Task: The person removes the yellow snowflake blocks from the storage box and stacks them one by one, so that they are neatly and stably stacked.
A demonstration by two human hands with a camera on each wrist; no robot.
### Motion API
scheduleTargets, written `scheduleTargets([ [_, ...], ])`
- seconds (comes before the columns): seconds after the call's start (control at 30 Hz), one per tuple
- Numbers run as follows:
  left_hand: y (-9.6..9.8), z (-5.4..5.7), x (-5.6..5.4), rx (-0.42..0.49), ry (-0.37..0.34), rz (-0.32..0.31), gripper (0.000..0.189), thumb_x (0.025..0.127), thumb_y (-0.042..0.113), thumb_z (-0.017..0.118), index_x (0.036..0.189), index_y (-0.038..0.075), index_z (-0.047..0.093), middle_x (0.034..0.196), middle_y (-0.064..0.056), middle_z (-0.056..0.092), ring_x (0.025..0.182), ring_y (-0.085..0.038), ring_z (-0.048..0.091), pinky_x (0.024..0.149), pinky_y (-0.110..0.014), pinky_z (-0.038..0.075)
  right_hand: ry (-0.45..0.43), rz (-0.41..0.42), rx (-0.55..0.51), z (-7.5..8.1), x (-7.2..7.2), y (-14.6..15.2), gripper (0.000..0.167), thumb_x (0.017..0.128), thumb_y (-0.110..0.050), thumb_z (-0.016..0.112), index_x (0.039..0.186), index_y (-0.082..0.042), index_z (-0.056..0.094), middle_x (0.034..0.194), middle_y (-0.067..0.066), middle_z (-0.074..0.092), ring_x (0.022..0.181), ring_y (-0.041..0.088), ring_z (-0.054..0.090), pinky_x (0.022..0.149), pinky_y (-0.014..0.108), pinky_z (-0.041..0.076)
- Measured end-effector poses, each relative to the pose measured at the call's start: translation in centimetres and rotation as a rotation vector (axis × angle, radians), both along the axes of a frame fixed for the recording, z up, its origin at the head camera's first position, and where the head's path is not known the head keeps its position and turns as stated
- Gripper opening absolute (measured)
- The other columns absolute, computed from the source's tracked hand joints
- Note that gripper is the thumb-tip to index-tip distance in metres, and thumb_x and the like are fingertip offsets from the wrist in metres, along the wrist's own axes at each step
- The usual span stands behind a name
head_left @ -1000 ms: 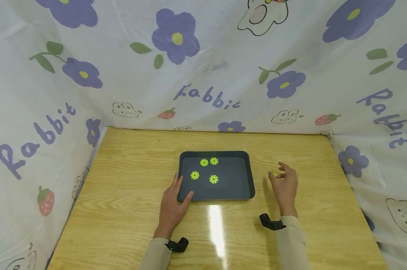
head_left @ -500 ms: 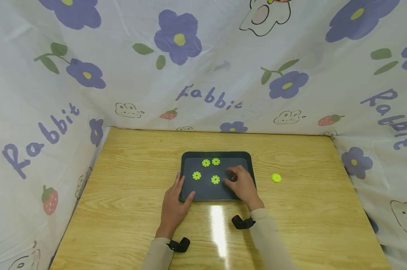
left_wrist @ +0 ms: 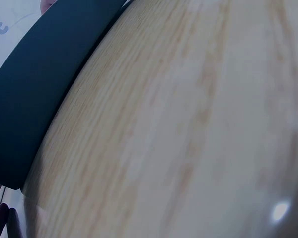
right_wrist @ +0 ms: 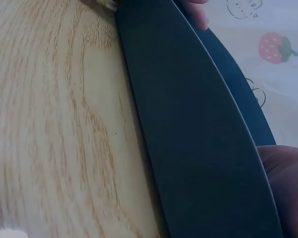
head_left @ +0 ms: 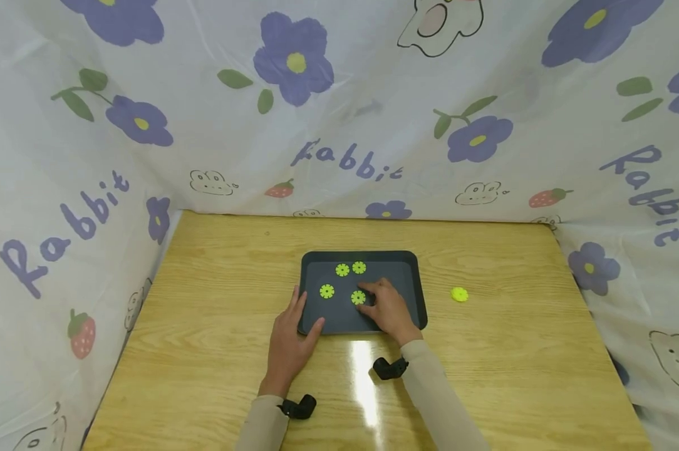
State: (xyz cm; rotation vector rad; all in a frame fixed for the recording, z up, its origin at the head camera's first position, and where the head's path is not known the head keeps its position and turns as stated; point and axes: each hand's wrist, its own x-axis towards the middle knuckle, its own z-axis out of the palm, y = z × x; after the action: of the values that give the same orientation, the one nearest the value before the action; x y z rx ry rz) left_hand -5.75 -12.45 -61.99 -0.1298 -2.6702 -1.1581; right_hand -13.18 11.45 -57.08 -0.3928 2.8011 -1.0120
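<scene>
A dark grey tray [head_left: 396,282] holds several yellow-green notched discs, including one disc [head_left: 358,297] nearest its front middle. Around that disc my right hand [head_left: 393,313] holds thumb and fingers apart, reaching in over the tray; whether the fingertips touch it is hard to tell. My left hand [head_left: 289,344] rests at the tray's front left corner, with straight fingers along the left side and the thumb over the front rim. Another yellow-green disc [head_left: 460,294] lies on the table right of the tray. In both wrist views the tray's wall [right_wrist: 188,129] hides the discs.
The wooden table [head_left: 221,282] carries the tray near its middle. White cloth [head_left: 204,125] printed with flowers and lettering stands along the back and both sides. Left of the front discs lies another disc [head_left: 327,291], with a disc pair [head_left: 351,269] behind.
My right hand has left the disc on the table, moved left over the tray, and come around the front middle disc. My left hand has stayed at the tray's corner.
</scene>
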Motion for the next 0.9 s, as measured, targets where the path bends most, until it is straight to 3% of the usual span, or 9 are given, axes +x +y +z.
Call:
scheduleTargets([
  [0.23, -0.09, 0.02, -0.21, -0.005, 0.028, -0.004, 0.072, 0.101, 0.047, 0.065, 0.160, 0.013, 0.041, 0.170, 0.001, 0.026, 0.144, -0.036, 0.044, 0.113, -0.058, 0.039, 0.018, -0.018, -0.005, 0.00, -0.22, -0.15, 0.034, 0.089, -0.017, 0.084, 0.122, -0.011, 0.076, 0.103, 0.008, 0.060, 0.077, 0.016, 0.054, 0.069, 0.036, 0.051],
  [0.5, -0.11, 0.04, -0.13, 0.001, 0.021, 0.001, 0.071, 0.101, 0.046, 0.065, 0.160, 0.013, 0.042, 0.170, 0.002, 0.026, 0.145, -0.035, 0.044, 0.113, -0.059, 0.039, 0.040, 0.001, -0.041, 0.11, -0.30, -0.08, 0.030, 0.088, -0.012, 0.084, 0.116, -0.008, 0.073, 0.100, 0.005, 0.063, 0.078, 0.014, 0.057, 0.067, 0.034, 0.052],
  [0.9, -0.03, 0.02, -0.01, -0.001, 0.052, -0.002, 0.072, 0.101, 0.043, 0.068, 0.159, 0.011, 0.042, 0.169, -0.003, 0.029, 0.142, -0.038, 0.046, 0.112, -0.060, 0.040, 0.027, 0.012, -0.043, 0.31, -0.16, 0.06, 0.035, 0.089, -0.010, 0.083, 0.123, -0.006, 0.075, 0.098, 0.007, 0.067, 0.078, 0.014, 0.060, 0.068, 0.033, 0.054],
])
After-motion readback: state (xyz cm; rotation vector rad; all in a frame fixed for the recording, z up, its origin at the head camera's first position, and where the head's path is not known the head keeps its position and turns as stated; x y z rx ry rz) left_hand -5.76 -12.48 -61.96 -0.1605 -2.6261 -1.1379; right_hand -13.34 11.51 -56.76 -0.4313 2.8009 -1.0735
